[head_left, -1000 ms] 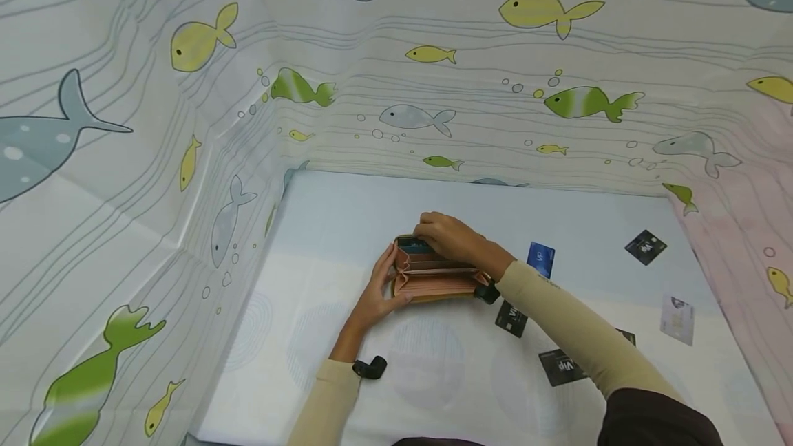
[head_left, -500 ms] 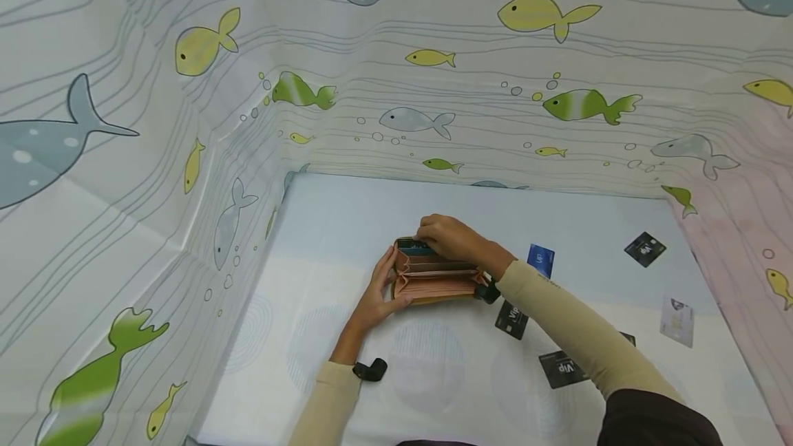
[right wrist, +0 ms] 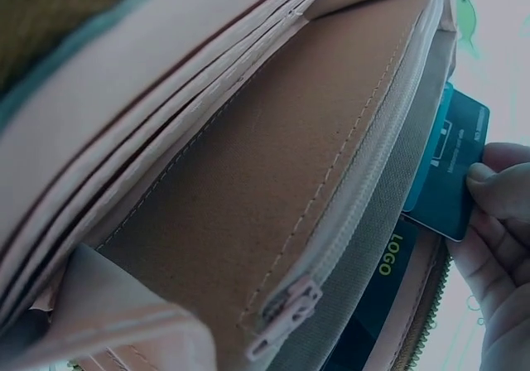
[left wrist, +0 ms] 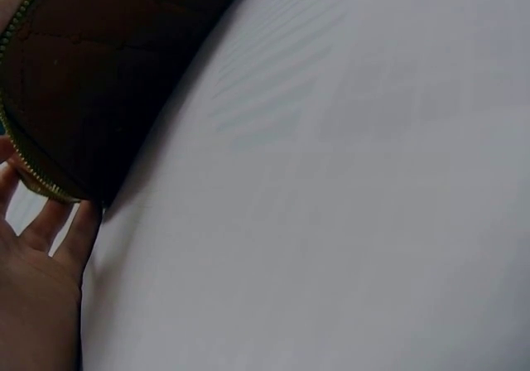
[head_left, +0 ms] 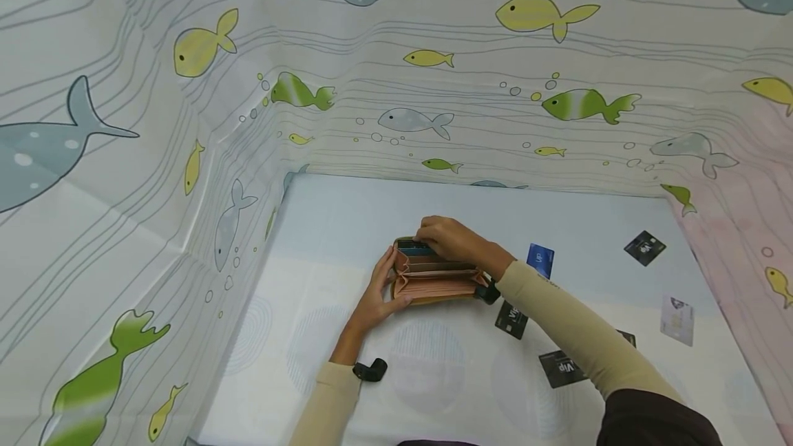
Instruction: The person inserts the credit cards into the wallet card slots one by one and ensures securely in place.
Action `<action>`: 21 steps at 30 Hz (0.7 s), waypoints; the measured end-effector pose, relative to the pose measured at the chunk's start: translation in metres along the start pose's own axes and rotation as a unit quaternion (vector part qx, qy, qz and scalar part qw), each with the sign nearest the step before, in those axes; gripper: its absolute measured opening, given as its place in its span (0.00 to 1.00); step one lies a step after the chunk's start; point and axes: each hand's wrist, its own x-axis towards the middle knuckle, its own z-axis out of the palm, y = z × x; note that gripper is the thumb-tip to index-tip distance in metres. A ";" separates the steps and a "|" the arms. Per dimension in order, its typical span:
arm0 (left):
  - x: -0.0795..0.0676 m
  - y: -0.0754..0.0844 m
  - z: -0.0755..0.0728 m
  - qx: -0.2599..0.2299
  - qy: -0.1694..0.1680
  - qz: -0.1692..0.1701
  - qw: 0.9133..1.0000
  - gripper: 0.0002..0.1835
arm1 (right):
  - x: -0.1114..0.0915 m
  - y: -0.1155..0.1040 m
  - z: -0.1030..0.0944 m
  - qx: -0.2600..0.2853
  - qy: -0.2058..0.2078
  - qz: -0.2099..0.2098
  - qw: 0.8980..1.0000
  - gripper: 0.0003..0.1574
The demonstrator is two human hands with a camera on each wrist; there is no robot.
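Note:
An unzipped wallet (head_left: 436, 286) with pink-tan pockets stands open on the table. My left hand (head_left: 374, 292) grips its left end, thumb on the near side. The left wrist view shows its dark quilted outside (left wrist: 108, 56) and gold zipper, with left fingers (left wrist: 79, 234) at the corner. At the far side, my right hand (head_left: 455, 237) reaches into the card slots. In the right wrist view its thumb and finger pinch a dark teal card (right wrist: 464, 168), partly out of a slot. Beside it a card marked LOGO (right wrist: 381, 305) sits in the wallet, near an inner zipped pocket (right wrist: 290, 156).
Right of the wallet lie a blue card (head_left: 540, 259), black VIP cards (head_left: 511, 320) and a silver card (head_left: 677, 320). Another black card (head_left: 645, 248) lies farther back. The right sleeve (head_left: 576, 322) partly covers cards below it. Fish-print sheeting (head_left: 415, 119) walls the table's back and sides.

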 end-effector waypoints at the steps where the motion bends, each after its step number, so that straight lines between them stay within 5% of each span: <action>1: 0.000 0.000 0.000 0.000 0.000 0.001 1.000 0.51 | 0.000 0.000 0.000 0.000 0.000 0.002 1.000 0.11; 21: 0.000 -0.003 0.000 -0.007 0.002 -0.015 1.000 0.52 | 0.002 0.002 0.008 -0.017 -0.004 -0.003 1.000 0.11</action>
